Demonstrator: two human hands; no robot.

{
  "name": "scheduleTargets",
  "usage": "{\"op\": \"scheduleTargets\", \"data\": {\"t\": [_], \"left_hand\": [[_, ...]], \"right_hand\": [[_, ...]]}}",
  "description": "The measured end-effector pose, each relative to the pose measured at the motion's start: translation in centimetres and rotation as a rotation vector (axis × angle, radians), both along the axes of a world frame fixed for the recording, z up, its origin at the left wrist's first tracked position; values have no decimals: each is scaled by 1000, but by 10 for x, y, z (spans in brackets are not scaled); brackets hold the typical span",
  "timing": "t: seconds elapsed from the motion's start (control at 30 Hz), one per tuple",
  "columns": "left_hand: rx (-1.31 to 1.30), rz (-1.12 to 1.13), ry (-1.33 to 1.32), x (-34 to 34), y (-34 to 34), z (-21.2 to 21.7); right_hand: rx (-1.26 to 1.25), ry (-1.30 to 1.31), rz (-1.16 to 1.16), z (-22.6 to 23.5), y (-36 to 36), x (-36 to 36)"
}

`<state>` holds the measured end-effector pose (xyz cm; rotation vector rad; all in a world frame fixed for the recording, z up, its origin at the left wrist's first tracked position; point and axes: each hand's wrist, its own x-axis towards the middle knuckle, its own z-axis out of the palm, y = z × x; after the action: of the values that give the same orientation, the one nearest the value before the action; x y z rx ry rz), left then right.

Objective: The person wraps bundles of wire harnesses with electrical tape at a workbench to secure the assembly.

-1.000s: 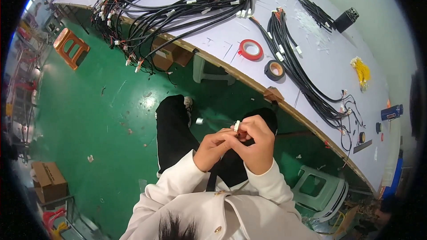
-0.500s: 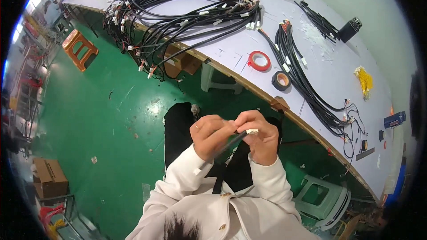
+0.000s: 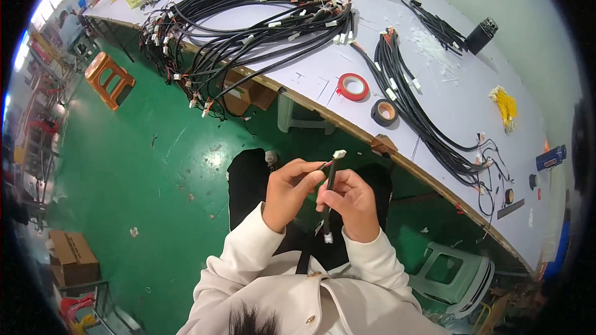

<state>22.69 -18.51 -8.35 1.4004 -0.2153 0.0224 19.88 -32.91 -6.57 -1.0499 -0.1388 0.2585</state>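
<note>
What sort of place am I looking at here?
Probably a cable workshop: black cable bundles lie on a long white table near a red tape roll, and the right hand holds a short black cable.

We hold both hands close together above our parted legs (image 3: 245, 180), off the near edge of the bench (image 3: 462, 99). Our left hand (image 3: 287, 195) curls its fingers, thumb pressed toward the bent index finger, while our right hand (image 3: 352, 203) turns its palm inward in a thumb-and-finger pinch. Our off-white-sleeved forearms (image 3: 247, 242) slant toward each other, wrists bare.
</note>
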Motion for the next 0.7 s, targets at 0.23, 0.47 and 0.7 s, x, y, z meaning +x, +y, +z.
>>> {"op": "scheduleTargets", "data": {"t": [0.23, 0.47, 0.7], "left_hand": [[-235, -178, 370, -3, -5, -10], [-272, -272, 496, -7, -10, -8], [-393, -240, 510, -18, -16, -13]], "right_hand": [[-94, 135, -49, 32, -2, -17], [-624, -365, 77, 34, 6, -27], [-569, -181, -588, 10, -22, -2]]}}
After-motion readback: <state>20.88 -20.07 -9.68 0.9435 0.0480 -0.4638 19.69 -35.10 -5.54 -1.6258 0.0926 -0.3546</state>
